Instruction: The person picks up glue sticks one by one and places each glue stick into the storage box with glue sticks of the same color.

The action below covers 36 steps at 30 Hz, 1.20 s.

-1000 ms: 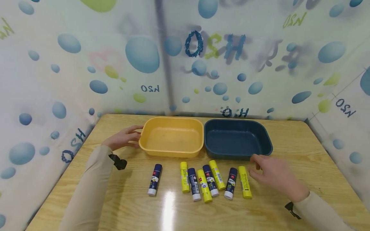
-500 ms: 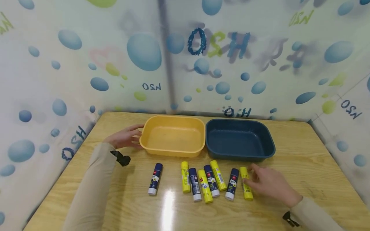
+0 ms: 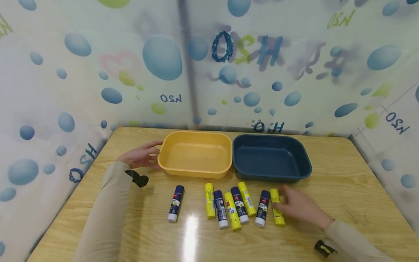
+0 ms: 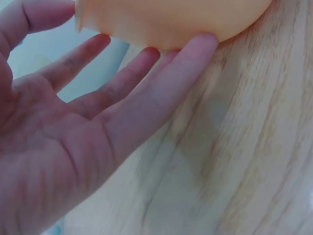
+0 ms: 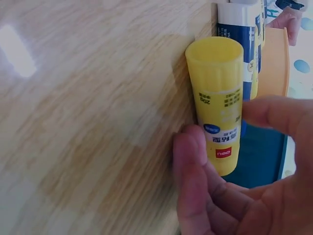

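My left hand (image 3: 140, 156) lies against the left end of the yellow-orange bin (image 3: 194, 174). Its fingers are extended, and in the left wrist view the fingertips (image 4: 205, 44) touch the bin's outer wall. With thumb and fingers, my right hand (image 3: 302, 204) pinches the rightmost yellow glue stick (image 3: 276, 209), which lies on the table. In the right wrist view this glue stick (image 5: 217, 105) sits between the thumb and the curled fingers. Just left of it is a navy glue stick (image 3: 263, 209) with a white end.
A dark blue bin (image 3: 271, 178) adjoins the yellow-orange one on its right. Several more yellow and navy glue sticks (image 3: 232, 211) lie in front of the bins. One navy glue stick (image 3: 175, 203) lies apart at the left. A patterned curtain (image 3: 209, 80) stands behind the wooden table (image 3: 150, 233).
My right hand has moved left and down from beside the dark blue bin's front edge and taken hold of the rightmost yellow glue stick. The left hand stays at the yellow-orange bin.
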Tool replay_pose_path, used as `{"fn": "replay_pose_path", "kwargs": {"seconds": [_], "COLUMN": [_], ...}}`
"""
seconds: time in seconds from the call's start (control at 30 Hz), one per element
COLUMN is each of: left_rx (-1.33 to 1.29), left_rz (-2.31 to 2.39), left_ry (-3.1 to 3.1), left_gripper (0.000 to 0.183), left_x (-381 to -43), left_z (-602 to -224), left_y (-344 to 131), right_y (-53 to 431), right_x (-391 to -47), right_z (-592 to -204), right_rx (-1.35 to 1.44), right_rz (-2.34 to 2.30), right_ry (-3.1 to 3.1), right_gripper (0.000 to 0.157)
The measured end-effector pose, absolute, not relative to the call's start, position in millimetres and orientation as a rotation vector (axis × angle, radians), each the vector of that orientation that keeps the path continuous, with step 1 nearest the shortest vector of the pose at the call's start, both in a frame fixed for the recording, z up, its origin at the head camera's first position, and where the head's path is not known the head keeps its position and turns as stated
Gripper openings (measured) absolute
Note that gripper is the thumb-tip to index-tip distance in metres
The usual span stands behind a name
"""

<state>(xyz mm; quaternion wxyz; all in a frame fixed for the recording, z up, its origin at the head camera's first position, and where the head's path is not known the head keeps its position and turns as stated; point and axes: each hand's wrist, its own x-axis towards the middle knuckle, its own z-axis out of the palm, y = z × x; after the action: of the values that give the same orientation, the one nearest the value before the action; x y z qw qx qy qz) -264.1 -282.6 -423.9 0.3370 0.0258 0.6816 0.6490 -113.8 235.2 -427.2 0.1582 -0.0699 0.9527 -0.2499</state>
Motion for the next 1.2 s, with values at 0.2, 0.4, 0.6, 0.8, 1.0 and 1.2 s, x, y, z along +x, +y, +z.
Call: {"fn": "replay_pose_path", "kwargs": {"seconds": [0.2,0.4,0.6,0.8,1.0,1.2], "left_rx": [0.027,0.010,-0.012,-0.007,-0.023,-0.032], "left_rz": [1.708,1.721,1.745,1.753,1.756,1.758], "left_ry": [1.745,1.752,1.721,1.708,1.700,1.698], "left_gripper": [0.062,0.063,0.062,0.062,0.063,0.062], "left_x": [-262,-262,-262,-263,-263,-263], "left_z": [-425,-426,-426,-428,-427,-428], "left_y": [-281,-281,-281,-281,-280,-279], "right_y": [231,231,232,231,234,235], "right_x": [-119,-124,-123,-121,-124,-132], "right_z": [-425,-425,-419,-401,-383,-361], "right_rx": [-0.148,-0.151,-0.177,-0.215,-0.300,-0.351], "right_rz": [-0.669,-0.669,-0.662,-0.726,-0.759,-0.727], "right_ry": [2.723,2.702,2.690,2.674,2.719,2.753], "right_gripper": [0.040,0.038,0.038,0.035,0.031,0.034]}}
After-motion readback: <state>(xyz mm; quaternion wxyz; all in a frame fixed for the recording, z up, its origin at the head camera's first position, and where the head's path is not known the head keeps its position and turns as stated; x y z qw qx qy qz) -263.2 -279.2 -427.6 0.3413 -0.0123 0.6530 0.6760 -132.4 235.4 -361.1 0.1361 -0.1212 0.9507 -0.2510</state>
